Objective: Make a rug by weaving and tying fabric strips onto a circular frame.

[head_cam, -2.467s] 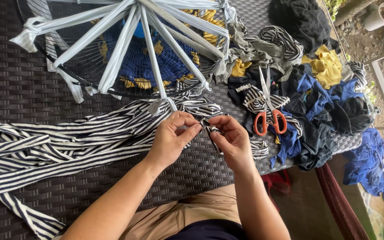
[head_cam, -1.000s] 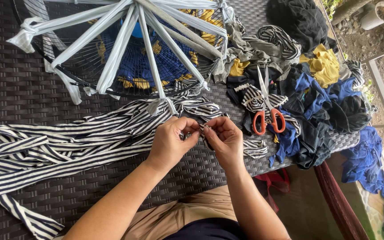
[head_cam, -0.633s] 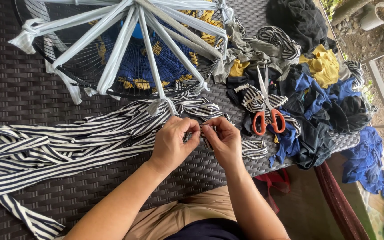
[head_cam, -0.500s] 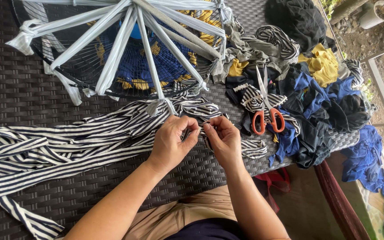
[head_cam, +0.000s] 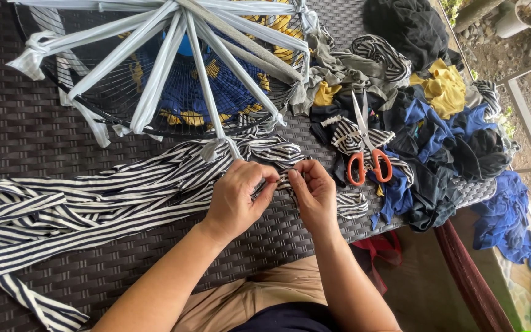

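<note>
While both hands pinch the striped strip [head_cam: 155, 184] at frame centre, left grip [head_cam: 236, 198] and right grip [head_cam: 314, 192] should keep it taut and flat; hoop [head_cam: 155, 67] above, scissors [head_cam: 367, 157] right, on the bench [head_cam: 7, 141].

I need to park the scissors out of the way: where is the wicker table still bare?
Bare wicker table lies far left, between the wire ring with pale strips and the striped strips. Another bare patch sits under the right hand. The cloth heap around the scissors crowds the right; the left hand pinches striped fabric.
</note>
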